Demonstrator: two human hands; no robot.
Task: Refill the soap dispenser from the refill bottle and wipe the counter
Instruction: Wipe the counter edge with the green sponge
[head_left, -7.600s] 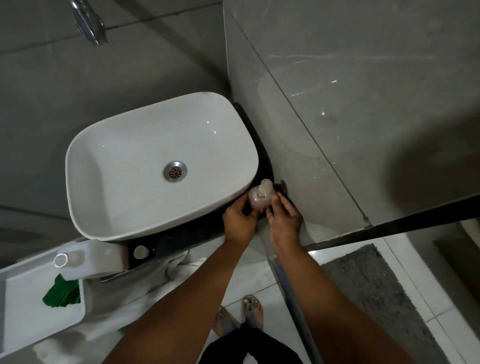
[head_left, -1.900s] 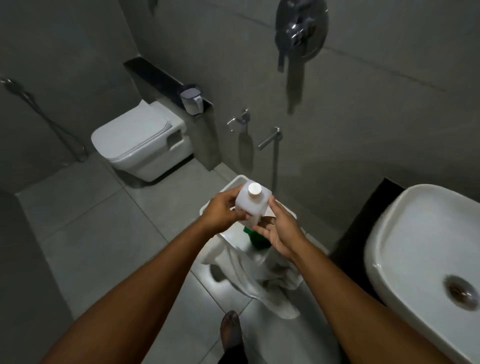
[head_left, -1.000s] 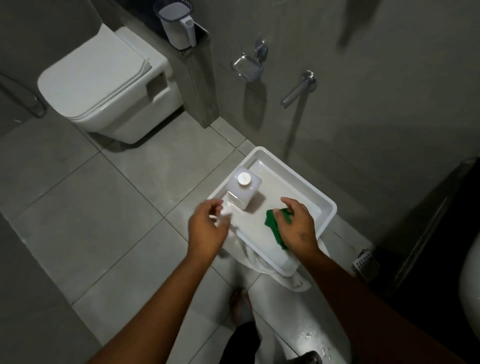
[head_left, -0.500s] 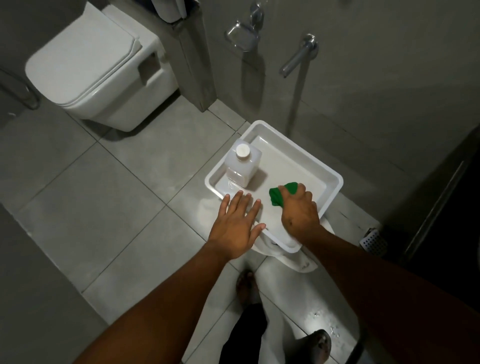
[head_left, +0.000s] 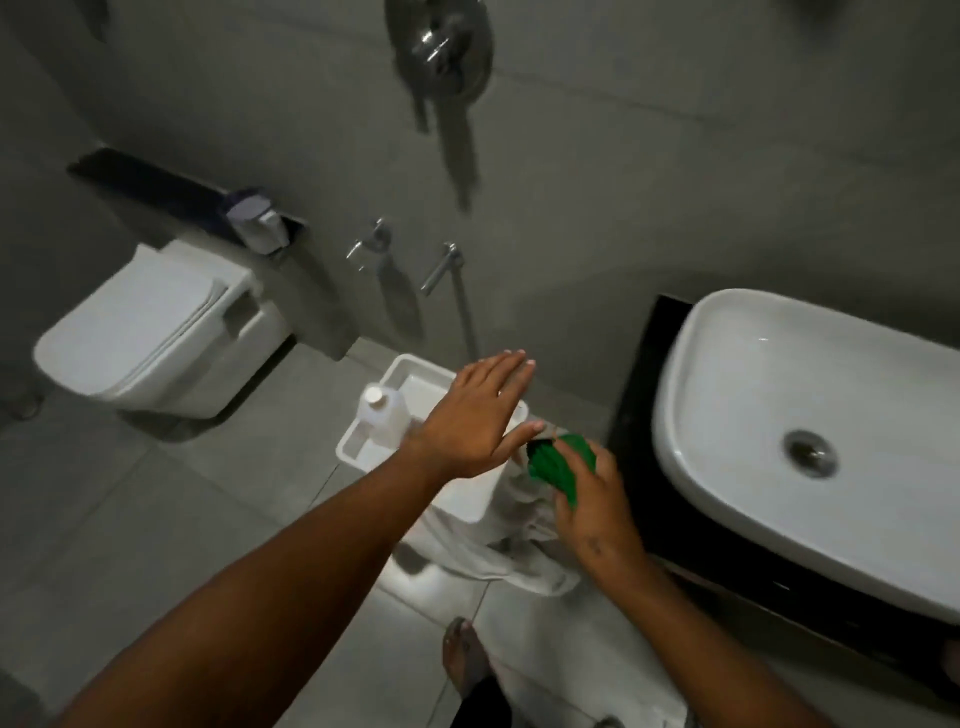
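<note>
The white refill bottle (head_left: 382, 410) with a white cap stands upright at the left end of a white tray (head_left: 410, 371). My left hand (head_left: 478, 421) hovers flat above the tray, fingers spread, holding nothing. My right hand (head_left: 589, 499) grips a green cloth (head_left: 558, 460) lifted clear of the tray, between the tray and the dark counter (head_left: 639, 395). The soap dispenser is out of view.
A white basin (head_left: 769, 374) sits on the dark counter at the right. The tray rests on something draped with a white towel (head_left: 519, 551). A white toilet (head_left: 150, 332) stands at the left. Wall taps (head_left: 441, 267) stick out behind the tray.
My right hand has lifted the green cloth out of the tray and carried it right toward the counter. My left hand rose off the tray's edge. The view swung right, bringing the basin in.
</note>
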